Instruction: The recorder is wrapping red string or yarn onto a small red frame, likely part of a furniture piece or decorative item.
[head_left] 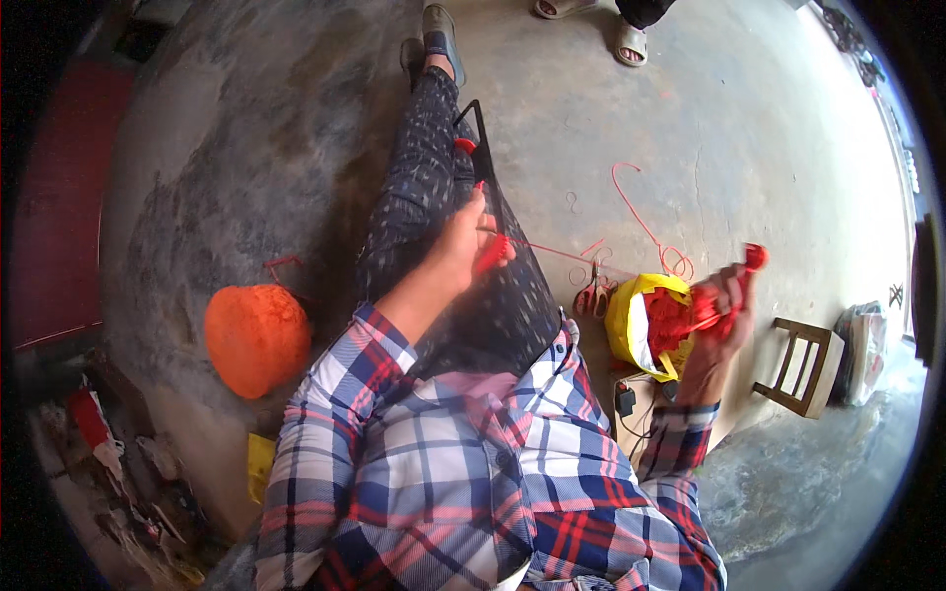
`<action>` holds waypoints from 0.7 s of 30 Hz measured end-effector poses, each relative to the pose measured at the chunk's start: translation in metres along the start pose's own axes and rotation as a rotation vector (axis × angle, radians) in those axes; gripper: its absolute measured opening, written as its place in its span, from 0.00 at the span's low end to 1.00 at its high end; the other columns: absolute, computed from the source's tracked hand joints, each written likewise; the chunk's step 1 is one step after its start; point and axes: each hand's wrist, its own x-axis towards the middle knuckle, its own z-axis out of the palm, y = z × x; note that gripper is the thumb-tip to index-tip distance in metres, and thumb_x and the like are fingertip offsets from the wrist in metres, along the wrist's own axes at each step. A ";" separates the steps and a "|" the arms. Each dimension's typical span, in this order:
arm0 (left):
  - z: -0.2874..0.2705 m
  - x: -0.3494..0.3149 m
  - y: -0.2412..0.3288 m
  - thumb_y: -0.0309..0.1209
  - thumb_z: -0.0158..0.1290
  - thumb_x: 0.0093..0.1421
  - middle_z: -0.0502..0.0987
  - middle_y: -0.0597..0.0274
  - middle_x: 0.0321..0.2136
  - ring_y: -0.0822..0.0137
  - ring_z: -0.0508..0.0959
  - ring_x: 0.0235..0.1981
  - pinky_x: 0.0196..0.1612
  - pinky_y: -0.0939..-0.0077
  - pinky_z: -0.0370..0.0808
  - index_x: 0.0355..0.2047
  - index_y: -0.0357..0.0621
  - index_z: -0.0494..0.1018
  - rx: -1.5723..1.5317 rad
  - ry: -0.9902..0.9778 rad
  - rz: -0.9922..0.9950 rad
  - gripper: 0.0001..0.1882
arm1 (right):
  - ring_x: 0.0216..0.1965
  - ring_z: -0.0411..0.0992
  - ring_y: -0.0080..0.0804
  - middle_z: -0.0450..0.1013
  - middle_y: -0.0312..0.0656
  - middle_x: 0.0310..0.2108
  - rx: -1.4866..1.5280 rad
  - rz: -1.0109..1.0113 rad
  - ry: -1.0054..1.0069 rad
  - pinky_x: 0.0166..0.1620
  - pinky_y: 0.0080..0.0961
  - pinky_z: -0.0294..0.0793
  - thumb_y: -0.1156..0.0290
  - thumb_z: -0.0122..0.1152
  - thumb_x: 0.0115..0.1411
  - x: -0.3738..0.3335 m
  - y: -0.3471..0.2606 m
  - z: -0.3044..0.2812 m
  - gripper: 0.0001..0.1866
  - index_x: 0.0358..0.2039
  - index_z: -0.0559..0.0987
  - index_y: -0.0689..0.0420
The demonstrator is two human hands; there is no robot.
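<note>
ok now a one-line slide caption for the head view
Red strand running from the left hand, right hand gripping bunched red material near an open yellow bag, scissors close by.

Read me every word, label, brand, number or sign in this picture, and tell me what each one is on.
There is no text I can read here.
Yellow plastic bag by the right hand: no legible lettering.
Clear plastic-wrapped bundle at far right: too blurred to tell if anything is printed.
Red-and-white scrap at lower left: too small and blurred to tell.
</note>
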 end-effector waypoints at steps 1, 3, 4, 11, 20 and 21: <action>0.002 -0.004 0.000 0.58 0.37 0.65 0.76 0.46 0.23 0.57 0.78 0.24 0.32 0.70 0.74 0.45 0.36 0.60 0.003 0.032 0.062 0.32 | 0.17 0.56 0.17 0.58 0.28 0.17 -0.091 -0.092 0.020 0.26 0.17 0.61 0.57 0.45 0.68 0.004 -0.017 -0.013 0.16 0.39 0.72 0.58; 0.007 -0.002 -0.005 0.52 0.45 0.65 0.76 0.46 0.32 0.59 0.78 0.32 0.40 0.68 0.74 0.43 0.36 0.65 0.086 0.034 0.229 0.26 | 0.20 0.61 0.18 0.65 0.31 0.24 -0.204 -0.118 -0.025 0.32 0.20 0.67 0.55 0.47 0.68 0.008 -0.042 -0.043 0.18 0.44 0.72 0.58; 0.006 -0.004 -0.010 0.52 0.45 0.65 0.76 0.46 0.32 0.59 0.78 0.32 0.40 0.68 0.74 0.43 0.36 0.65 0.092 0.040 0.229 0.26 | 0.23 0.65 0.20 0.69 0.33 0.30 -0.319 -0.176 0.160 0.32 0.22 0.69 0.54 0.48 0.67 0.011 -0.015 -0.033 0.19 0.47 0.71 0.57; 0.049 -0.064 -0.015 0.33 0.58 0.55 0.70 0.48 0.48 0.54 0.70 0.53 0.57 0.65 0.65 0.47 0.36 0.73 1.062 -0.078 1.066 0.20 | 0.35 0.75 0.29 0.77 0.43 0.36 -0.614 0.490 -0.006 0.42 0.25 0.74 0.52 0.55 0.62 -0.008 0.148 -0.003 0.24 0.41 0.78 0.64; 0.013 -0.057 0.040 0.18 0.52 0.58 0.76 0.59 0.41 0.66 0.75 0.44 0.52 0.69 0.70 0.47 0.43 0.70 0.118 -0.087 0.940 0.17 | 0.23 0.62 0.15 0.61 0.25 0.22 -0.598 0.426 -0.176 0.24 0.14 0.57 0.52 0.54 0.61 0.051 0.158 -0.007 0.26 0.50 0.73 0.60; -0.001 -0.042 0.049 0.15 0.52 0.53 0.75 0.62 0.37 0.64 0.76 0.41 0.50 0.69 0.72 0.41 0.44 0.74 0.696 0.143 1.265 0.16 | 0.25 0.64 0.16 0.64 0.26 0.23 -0.686 0.457 -0.123 0.26 0.15 0.61 0.56 0.57 0.60 0.064 0.150 -0.015 0.23 0.48 0.75 0.61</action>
